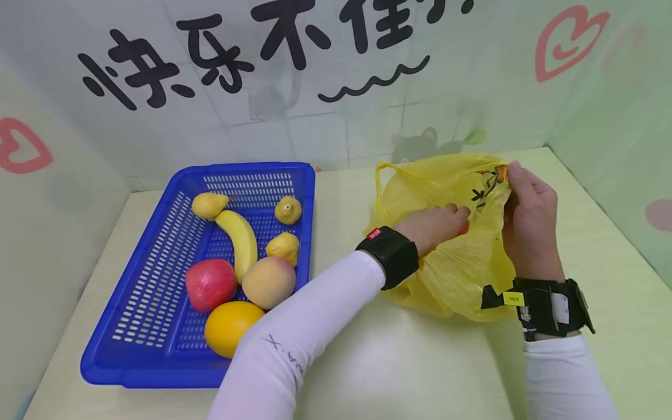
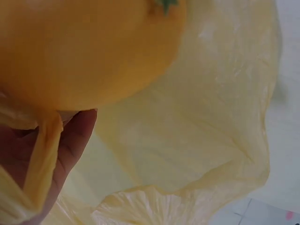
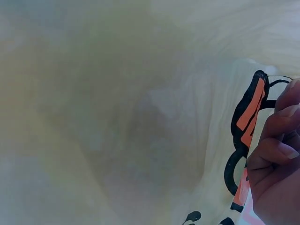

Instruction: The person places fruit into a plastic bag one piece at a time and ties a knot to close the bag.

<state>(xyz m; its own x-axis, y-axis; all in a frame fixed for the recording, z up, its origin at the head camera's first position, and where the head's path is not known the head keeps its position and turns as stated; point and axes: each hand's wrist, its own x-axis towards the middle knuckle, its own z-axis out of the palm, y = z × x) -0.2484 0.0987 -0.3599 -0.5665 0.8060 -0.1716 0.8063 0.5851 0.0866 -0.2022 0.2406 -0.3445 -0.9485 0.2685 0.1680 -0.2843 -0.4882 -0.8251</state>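
Observation:
A thin yellow plastic bag (image 1: 446, 274) stands with its mouth spread towards me. My left hand (image 1: 436, 224) reaches into that mouth, fingers curled, and a bit of orange-red fruit shows at its fingertips. Close up in the left wrist view, a round orange fruit (image 2: 93, 56) with a green stem hangs within the bag. Below it, fingers (image 2: 77, 136) show behind a strip of the bag. My right hand (image 1: 532, 221) pinches the bag's right rim, thumb uppermost. In the right wrist view its curled fingers sit beside the bag's black and orange print (image 3: 248, 117).
Left of the bag is a blue slotted basket (image 1: 131, 350). It holds a banana (image 1: 238, 242), a red fruit (image 1: 211, 284), a peach (image 1: 269, 283), an orange (image 1: 231, 326) and several small yellow fruits (image 1: 283, 248). A printed wall (image 1: 315, 137) rises behind the table (image 1: 409, 361).

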